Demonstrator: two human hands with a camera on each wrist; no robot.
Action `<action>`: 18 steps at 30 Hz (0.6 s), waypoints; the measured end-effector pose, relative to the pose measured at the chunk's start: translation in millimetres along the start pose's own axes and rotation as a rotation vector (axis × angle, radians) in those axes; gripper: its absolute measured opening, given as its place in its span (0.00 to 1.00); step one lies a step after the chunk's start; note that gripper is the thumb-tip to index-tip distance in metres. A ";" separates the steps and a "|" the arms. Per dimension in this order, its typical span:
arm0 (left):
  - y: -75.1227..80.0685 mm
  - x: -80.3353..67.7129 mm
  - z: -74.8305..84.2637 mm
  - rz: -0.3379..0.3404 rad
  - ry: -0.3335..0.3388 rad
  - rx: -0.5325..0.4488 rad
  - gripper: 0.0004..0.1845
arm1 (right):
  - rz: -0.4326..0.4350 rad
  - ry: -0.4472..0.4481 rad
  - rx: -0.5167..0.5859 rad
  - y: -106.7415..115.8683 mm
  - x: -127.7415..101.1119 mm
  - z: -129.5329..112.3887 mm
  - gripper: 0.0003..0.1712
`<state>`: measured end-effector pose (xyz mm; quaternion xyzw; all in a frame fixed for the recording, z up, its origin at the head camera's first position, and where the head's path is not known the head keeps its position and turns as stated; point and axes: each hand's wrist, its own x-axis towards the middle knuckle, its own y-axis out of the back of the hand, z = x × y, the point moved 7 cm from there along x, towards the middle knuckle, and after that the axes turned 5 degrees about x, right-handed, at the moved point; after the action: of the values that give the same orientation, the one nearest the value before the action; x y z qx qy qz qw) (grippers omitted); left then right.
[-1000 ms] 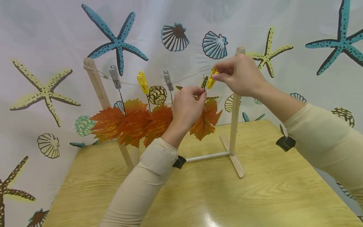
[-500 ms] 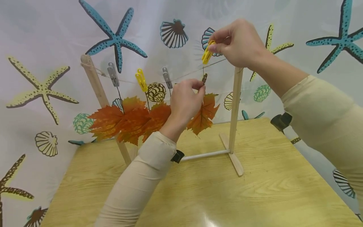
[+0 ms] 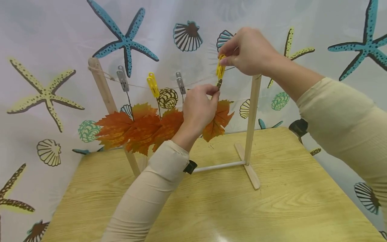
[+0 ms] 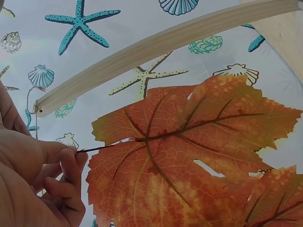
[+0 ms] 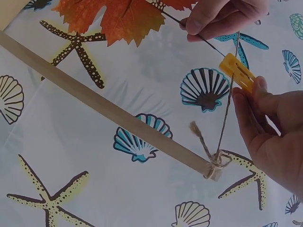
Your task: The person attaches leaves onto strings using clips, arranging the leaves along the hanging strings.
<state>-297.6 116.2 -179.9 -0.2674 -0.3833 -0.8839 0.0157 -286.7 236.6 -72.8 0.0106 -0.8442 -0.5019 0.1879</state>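
Observation:
My left hand (image 3: 199, 107) pinches the thin dark stem (image 5: 208, 43) of an orange autumn leaf (image 3: 218, 121), which hangs below the fingers. In the left wrist view this leaf (image 4: 189, 151) spreads out to the right of the fingertips. Just above, my right hand (image 3: 254, 52) pinches a yellow clothespin (image 3: 220, 69) between thumb and fingers, its nose pointing down. The right wrist view has the clothespin (image 5: 239, 73) overlapping the twine line (image 5: 226, 116), with the stem's tip right at its nose. Further left, a yellow clothespin (image 3: 152, 85) and two grey clothespins (image 3: 122, 80) hold similar leaves (image 3: 142, 129) on the line.
The twine runs between a left wooden post (image 3: 104, 87) and a right wooden post (image 3: 250, 127). A white rod (image 3: 217, 166) joins them low down, above the wooden table (image 3: 257, 215). Behind hangs a cloth (image 3: 205, 20) printed with starfish and shells.
My right hand lifted the yellow clothespin above the line, then brought it down onto the line at the stem's tip. The left hand rose slightly with the leaf.

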 end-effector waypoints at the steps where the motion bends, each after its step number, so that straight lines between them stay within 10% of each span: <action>1: 0.4 0.3 -0.5 0.004 -0.003 -0.001 0.11 | -0.004 0.003 -0.005 -1.1 0.7 -0.4 0.17; 18: 0.6 1.6 -9.6 -0.028 0.003 0.020 0.11 | -0.129 0.103 -0.063 -8.8 5.9 -7.0 0.21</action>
<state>-303.3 109.5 -184.2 -0.2605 -0.3957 -0.8806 0.0064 -291.3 225.1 -75.5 0.0846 -0.8147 -0.5382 0.1985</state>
